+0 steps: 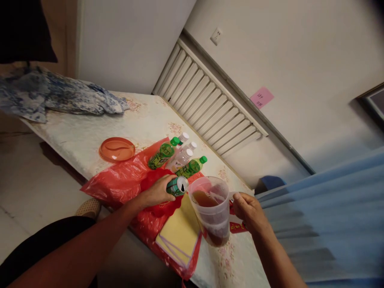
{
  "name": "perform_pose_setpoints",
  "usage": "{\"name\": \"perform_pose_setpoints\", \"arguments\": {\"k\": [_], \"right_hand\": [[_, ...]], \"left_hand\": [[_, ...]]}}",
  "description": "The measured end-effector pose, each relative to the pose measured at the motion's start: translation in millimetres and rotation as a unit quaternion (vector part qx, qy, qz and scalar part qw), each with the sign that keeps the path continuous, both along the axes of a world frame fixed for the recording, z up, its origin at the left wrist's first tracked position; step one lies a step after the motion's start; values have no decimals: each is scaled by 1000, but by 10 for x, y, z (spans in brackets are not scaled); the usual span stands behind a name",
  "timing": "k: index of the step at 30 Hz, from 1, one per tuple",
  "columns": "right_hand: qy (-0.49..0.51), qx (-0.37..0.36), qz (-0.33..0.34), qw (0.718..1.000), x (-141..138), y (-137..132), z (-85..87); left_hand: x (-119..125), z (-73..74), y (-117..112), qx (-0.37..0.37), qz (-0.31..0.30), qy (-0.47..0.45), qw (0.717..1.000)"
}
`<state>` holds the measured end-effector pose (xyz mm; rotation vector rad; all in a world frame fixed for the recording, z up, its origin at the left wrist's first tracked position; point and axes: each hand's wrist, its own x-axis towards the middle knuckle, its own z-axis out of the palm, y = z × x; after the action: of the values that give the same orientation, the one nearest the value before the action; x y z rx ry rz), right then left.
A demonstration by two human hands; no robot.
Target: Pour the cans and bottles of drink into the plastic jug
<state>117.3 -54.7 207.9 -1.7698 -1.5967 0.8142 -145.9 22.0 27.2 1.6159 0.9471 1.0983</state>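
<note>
My left hand [157, 192] is wrapped round a green drink can [177, 186], tipped on its side with its open top against the rim of a clear plastic pitcher [213, 218]. Brown liquid lies in the pitcher's bottom and on an upper inner tier. My right hand [250, 212] is closed on the pitcher's handle at its right side. Both stand over a table [90, 132] with a pale floral cloth.
Several plastic bottles [180, 156], green and clear, lie on a red plastic bag [120, 180]. A yellow pad [180, 232] lies beside the pitcher. An orange plate [117, 149] and a blue patterned cloth [60, 96] sit farther back. A radiator [207, 104] lines the wall.
</note>
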Motion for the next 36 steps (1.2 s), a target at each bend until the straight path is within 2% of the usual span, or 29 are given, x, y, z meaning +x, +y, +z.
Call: {"name": "perform_pose_setpoints", "arguments": {"k": [28,36], "right_hand": [[-55,-13,48,997,44,135,40],[-66,-17,50,996,-13,143,74]], "left_hand": [[24,-46,17,7,0,17,1000],[9,-11,1,3,1,12,1000]]}}
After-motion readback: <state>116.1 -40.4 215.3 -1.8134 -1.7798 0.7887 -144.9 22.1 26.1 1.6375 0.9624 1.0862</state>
